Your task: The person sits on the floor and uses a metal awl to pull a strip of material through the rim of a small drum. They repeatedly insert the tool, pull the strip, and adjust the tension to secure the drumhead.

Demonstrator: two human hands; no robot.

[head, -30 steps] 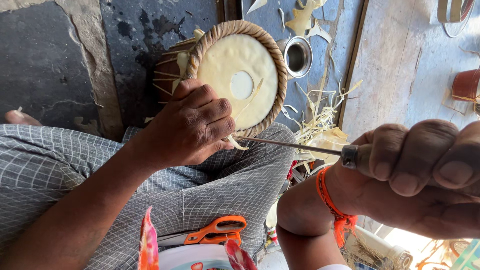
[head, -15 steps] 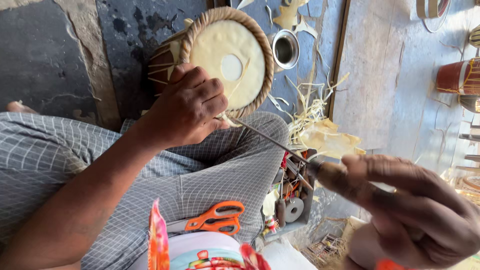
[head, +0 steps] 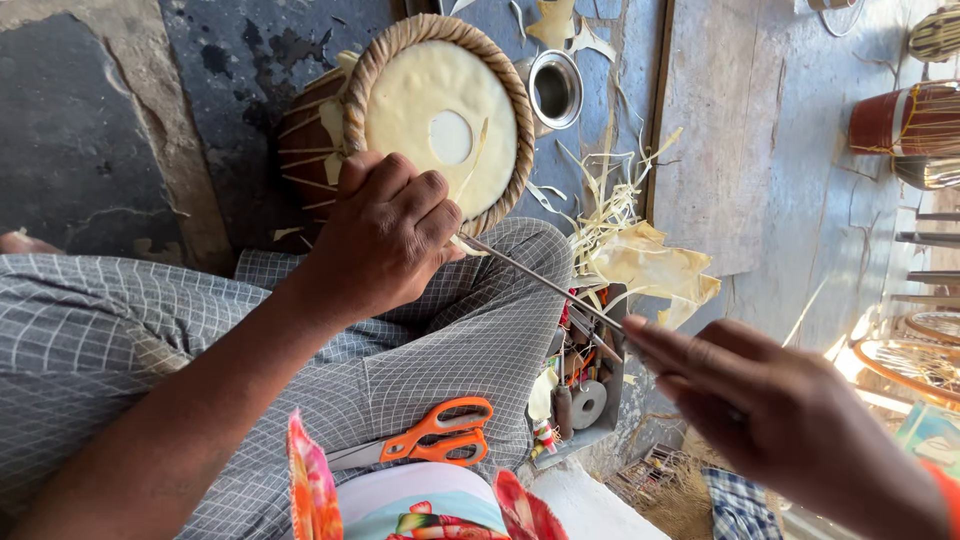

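A small drum (head: 440,120) with a pale skin head and a braided rim lies tilted against my knee, which is covered in grey checked cloth. My left hand (head: 385,235) grips its near rim, fingers curled over the braid. A thin metal rod (head: 540,282) runs from under that rim out to my right hand (head: 760,400). My right hand's fingers are stretched along the rod's outer end, and the handle is hidden beneath them. A pale strip of hide (head: 470,170) sticks up by the rim.
Orange-handled scissors (head: 435,440) lie on my lap. A small tray of tools and a tape roll (head: 585,400) sits by my knee. Hide scraps (head: 650,265) and a steel cup (head: 555,90) are on the floor. Other drum shells (head: 905,120) stand at the far right.
My right hand has dropped lower and loosened from a fist to stretched fingers on the rod's end. The rod now slants down more steeply. My left hand has stayed on the drum rim.
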